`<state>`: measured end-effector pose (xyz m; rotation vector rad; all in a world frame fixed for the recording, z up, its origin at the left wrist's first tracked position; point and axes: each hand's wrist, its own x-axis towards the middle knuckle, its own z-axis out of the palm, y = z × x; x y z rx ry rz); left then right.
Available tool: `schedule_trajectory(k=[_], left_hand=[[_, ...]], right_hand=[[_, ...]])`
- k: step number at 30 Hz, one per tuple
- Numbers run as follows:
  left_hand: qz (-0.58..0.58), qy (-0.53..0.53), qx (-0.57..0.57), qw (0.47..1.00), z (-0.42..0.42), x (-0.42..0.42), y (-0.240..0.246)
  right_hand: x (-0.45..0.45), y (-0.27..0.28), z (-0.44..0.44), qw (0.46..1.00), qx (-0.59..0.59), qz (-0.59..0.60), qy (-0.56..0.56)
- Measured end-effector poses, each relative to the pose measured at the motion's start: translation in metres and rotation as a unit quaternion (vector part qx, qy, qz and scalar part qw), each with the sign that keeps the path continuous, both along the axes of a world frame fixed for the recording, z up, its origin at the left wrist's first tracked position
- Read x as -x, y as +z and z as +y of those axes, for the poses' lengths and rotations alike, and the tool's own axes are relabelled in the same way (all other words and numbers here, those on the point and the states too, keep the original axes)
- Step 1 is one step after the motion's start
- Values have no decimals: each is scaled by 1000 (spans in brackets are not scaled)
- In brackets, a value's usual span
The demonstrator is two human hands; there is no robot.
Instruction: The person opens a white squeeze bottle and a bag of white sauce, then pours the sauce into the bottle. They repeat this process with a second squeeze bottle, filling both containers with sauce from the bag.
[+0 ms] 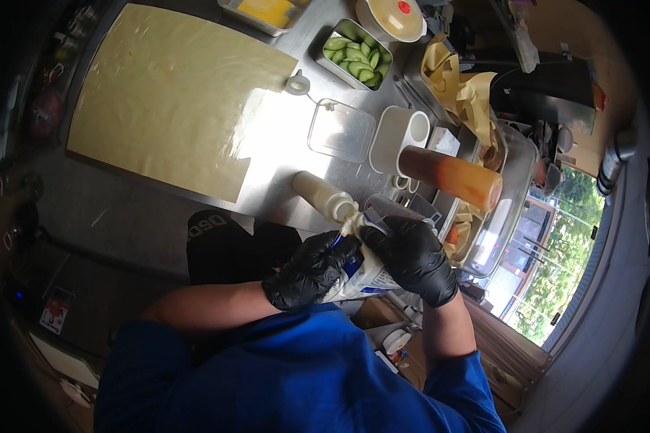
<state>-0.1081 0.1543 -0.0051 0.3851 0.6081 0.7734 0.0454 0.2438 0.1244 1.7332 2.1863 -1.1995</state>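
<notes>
Both my hands wear black gloves and grip a white and blue plastic pouch (371, 275) with printing on it. My left hand (311, 270) clasps its left side, and my right hand (417, 260) pinches the upper right near the torn opening. Thick white sauce (351, 223) bulges from that opening at the mouth of a pale squeeze bottle (317, 192). The bottle has no cap on and stands on the steel worktop. A translucent nozzle cap (298, 84) lies farther off, beside the yellowish sheet (179, 103).
Ahead are a metal container of cucumber slices (355, 57), a clear plastic lid (341, 130) and a lidded round tub (392, 19). To the right, an orange-red sauce bottle (455, 176) rises near a white holder (395, 140), scissors (406, 184) and a clear plastic bin (498, 227).
</notes>
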Motion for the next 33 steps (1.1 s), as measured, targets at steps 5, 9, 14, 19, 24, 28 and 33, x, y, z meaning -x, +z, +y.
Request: schedule_trajectory(k=[5, 9, 14, 19, 24, 28, 33], left_hand=[[68, 44, -158, 984, -5, -3, -5], [128, 135, -320, 929, -10, -9, -18], [231, 183, -449, 844, -17, -11, -26], [229, 165, -445, 850, -22, -12, -29], [269, 168, -460, 830, -23, -13, -28], [276, 161, -464, 826, -22, -12, -25], [277, 174, -477, 816, -21, -11, -24]], right_hand=[[-2, 0, 1, 998, 44, 9, -39], [-2, 0, 1, 999, 29, 20, -32], [-3, 0, 0, 999, -1, 32, -3], [-4, -1, -1, 1000, -7, 30, 4], [-4, -1, -1, 998, -31, 50, 24], [-3, 1, -1, 998, -31, 54, 22], [-2, 1, -2, 998, -25, 49, 7]])
